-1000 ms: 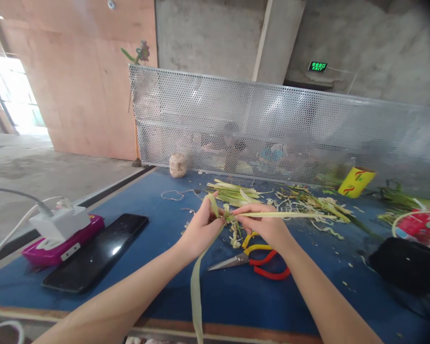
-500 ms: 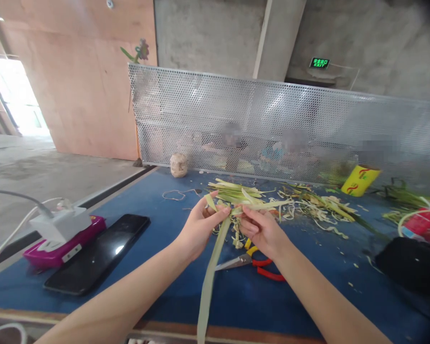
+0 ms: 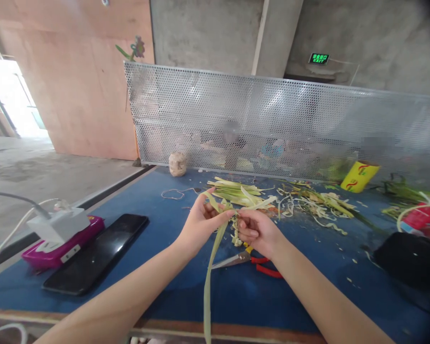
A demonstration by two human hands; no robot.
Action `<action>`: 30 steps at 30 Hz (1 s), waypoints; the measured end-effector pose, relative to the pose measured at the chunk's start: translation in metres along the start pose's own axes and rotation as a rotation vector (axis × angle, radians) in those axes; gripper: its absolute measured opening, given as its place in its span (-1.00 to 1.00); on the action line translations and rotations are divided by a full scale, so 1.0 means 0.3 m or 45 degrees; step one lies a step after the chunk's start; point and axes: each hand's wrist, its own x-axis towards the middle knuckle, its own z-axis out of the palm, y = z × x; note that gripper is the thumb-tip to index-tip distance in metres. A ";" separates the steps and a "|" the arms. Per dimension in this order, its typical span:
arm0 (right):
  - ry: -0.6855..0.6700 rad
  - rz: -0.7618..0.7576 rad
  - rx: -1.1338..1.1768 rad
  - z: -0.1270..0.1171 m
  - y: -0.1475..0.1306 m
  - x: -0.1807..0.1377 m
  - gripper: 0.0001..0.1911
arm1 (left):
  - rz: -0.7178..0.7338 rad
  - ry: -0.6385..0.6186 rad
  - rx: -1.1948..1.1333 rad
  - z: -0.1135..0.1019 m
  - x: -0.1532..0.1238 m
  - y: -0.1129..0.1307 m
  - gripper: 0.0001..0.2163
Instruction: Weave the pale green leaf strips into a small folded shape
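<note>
Pale green leaf strips [image 3: 211, 267] are pinched between my two hands above the blue table. My left hand [image 3: 202, 222] closes thumb and fingers on the strips, one long end hanging past the table's front edge. Close beside it, my right hand [image 3: 260, 230] pinches the same strips, its fingers curled. A braided-looking piece [image 3: 235, 231] dangles between the hands; whether it joins the strips is hard to tell. Below my right hand lie scissors [image 3: 236, 259] with red and yellow handles, partly covered by that hand. Behind the hands rests a pile of cut leaf strips [image 3: 232, 188].
A black phone [image 3: 96, 253] and a purple power strip [image 3: 62, 243] with a white charger [image 3: 59, 224] lie at left. Leaf scraps [image 3: 318, 203], a yellow roll [image 3: 360, 177] and a black pouch [image 3: 410, 260] are at right. A perforated metal screen [image 3: 215, 114] stands behind; people show dimly through it.
My right hand has curled in closer to the left. The strip end that stretched right across it has shifted, and the hanging strip has swung slightly right at its lower end.
</note>
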 end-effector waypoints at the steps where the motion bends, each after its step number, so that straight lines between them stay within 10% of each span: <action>1: -0.008 -0.042 -0.074 0.007 0.000 -0.006 -0.81 | -0.013 -0.020 0.009 -0.002 0.003 0.000 -0.39; 15: 0.012 -0.418 -0.483 0.016 -0.028 -0.014 -0.74 | 0.436 0.028 1.057 -0.041 -0.006 0.042 -0.43; 22: 0.046 -0.603 -0.851 0.006 -0.022 -0.017 -0.76 | 0.253 -0.113 0.760 -0.051 0.003 0.030 -0.34; 30: 0.066 -0.559 -0.630 0.012 -0.027 -0.013 -0.74 | -0.008 -0.049 0.255 -0.035 0.023 0.007 -0.27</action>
